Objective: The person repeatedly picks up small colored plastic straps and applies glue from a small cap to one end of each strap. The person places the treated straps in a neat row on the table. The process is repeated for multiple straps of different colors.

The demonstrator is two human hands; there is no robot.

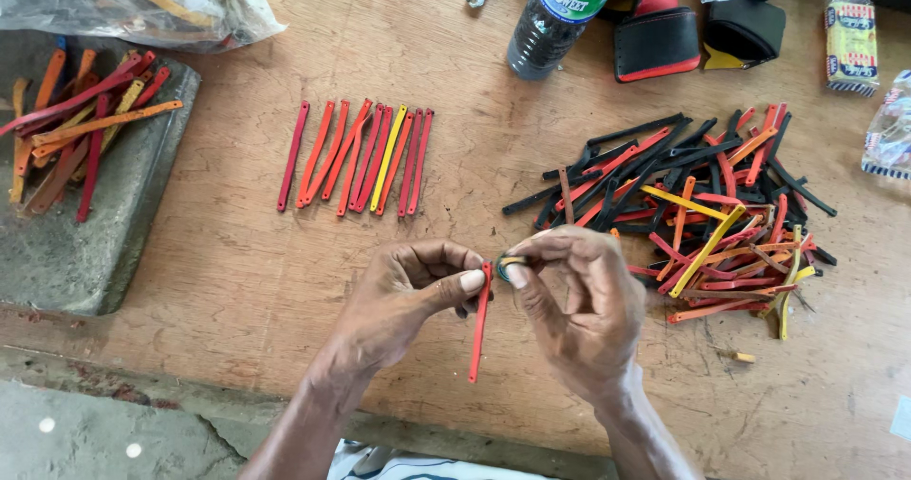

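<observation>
Two hands: low in the middle of the wooden worktop (247,281), close together, fingertips nearly meeting.
Left hand (403,300): thumb and fingers pinched on the top end of a red strip (480,323).
Red strip: upright, hanging down between both hands, lower end free.
Right hand (579,300): fingers curled, pinching a small green ring (508,265) against the strip's top.
Row of strips (356,157): red, orange and one yellow, side by side, above the hands.
Loose pile (693,210): black, red, orange and yellow strips, right of the hands.
Stone slab (85,214): far left, with more strips on it.
Dark bottle (555,15): top centre.
</observation>
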